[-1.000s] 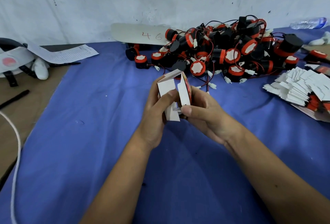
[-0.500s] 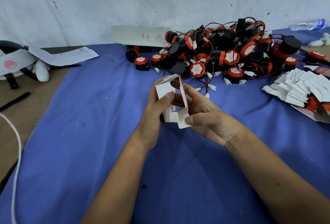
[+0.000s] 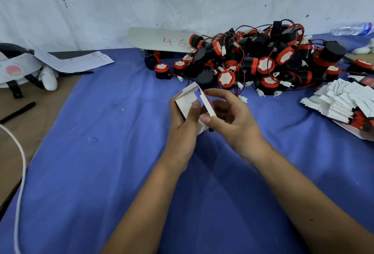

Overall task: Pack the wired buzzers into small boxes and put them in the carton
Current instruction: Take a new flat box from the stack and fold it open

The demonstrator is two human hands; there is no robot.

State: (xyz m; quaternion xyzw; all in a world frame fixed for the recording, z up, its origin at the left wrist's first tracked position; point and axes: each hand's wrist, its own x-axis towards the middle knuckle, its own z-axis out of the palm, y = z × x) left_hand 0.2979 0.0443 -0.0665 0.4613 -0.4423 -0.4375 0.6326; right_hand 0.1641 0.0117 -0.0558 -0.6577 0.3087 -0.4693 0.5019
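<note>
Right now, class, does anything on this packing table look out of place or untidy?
Mostly the buzzers: a tangled heap with wires crossing, not sorted. The flat boxes are fanned out loosely. The small box held in both hands looks undamaged.

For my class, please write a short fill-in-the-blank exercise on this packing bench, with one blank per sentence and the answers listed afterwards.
1. Both hands hold a small white ____ above the cloth.
2. The cloth covering the table is ____ in colour.
3. The number written on the white card behind the pile of buzzers is ____.
4. The stack of flat boxes lies on the ____ side of the picture.

Missing words: box; blue; 46; right

The left hand and right hand grip the box.
</note>
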